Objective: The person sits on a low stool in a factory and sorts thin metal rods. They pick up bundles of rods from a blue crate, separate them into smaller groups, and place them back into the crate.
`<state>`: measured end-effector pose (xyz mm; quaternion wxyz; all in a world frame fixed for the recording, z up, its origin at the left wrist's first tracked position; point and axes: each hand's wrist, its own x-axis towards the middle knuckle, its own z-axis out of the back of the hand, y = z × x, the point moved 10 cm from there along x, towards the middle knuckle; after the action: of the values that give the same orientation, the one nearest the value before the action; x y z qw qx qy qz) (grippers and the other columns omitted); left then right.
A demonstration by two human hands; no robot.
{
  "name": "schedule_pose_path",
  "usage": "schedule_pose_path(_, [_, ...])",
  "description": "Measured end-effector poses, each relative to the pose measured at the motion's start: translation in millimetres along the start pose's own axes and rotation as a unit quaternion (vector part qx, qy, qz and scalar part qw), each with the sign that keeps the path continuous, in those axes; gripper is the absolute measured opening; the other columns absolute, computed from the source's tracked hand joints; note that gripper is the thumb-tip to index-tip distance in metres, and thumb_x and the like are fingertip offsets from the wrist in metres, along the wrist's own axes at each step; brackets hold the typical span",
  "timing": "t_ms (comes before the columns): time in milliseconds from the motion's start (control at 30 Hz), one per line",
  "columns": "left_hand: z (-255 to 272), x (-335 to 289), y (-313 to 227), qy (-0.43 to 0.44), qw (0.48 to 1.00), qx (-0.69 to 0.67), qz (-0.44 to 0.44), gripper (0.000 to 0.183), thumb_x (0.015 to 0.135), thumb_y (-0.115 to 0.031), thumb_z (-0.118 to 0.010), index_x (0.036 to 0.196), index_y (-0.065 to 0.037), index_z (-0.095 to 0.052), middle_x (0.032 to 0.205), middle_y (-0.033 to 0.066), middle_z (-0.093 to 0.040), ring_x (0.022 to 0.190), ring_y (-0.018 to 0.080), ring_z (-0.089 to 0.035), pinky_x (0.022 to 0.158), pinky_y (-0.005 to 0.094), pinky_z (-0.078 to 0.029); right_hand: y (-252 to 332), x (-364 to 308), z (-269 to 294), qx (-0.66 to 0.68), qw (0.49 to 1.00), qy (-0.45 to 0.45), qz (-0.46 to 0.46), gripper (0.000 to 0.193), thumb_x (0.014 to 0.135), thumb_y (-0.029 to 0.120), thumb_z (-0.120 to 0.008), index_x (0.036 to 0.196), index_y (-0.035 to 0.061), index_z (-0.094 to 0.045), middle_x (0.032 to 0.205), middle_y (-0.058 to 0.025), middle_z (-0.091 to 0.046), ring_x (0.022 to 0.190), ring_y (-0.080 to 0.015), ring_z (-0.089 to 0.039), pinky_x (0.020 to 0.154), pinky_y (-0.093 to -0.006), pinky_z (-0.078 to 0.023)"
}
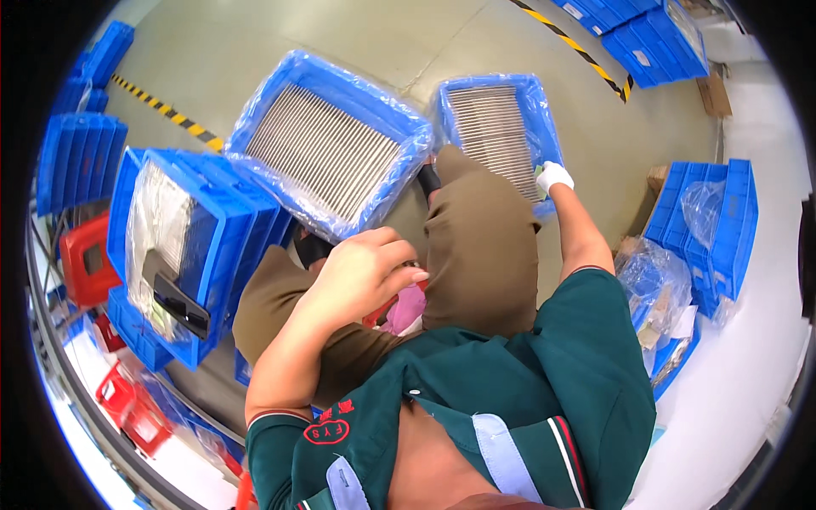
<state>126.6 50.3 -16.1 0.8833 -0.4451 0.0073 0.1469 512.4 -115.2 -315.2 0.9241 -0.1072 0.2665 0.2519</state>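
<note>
My left hand (367,270) is bare and hovers over my lap, its fingers curled and the thumb pointing right. Its palm side is hidden, so whether it holds anything cannot be seen. Stretched out to the right, my right hand (556,176) wears a white glove and is closed by the right-hand blue crate (548,127). A small yellow-green piece (539,172) shows at its fingers. Rows of thin silvery rods or strips (490,127) fill most of that crate. The larger left crate (255,119), lined with clear plastic, holds similar closely packed rows (327,149).
Stacked blue crates (246,200) stand close on my left; a dark phone-like object (180,308) lies on the stack. Red stools (83,259) are farther left. More crates (693,229) and plastic bags (654,276) line the right. Yellow-black tape (578,53) marks the floor.
</note>
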Motion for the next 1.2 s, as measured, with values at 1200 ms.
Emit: schedule_pose_path(1200, [3,17,29,-0.029,0.998,-0.019,0.061,0.026,0.085,-0.028,-0.064,0.091,-0.003,-0.061,0.088,0.0121,-0.06,0.083,0.0306,-0.06,0.072,0.0378,-0.048,109,11,-52,0.029,0.992,0.03,0.12,0.022,0.075,0.01,-0.055,0.092,0.0019,-0.066,0.096,-0.0242,-0.064,0.093,-0.0376,-0.062,0.081,-0.0434,-0.05])
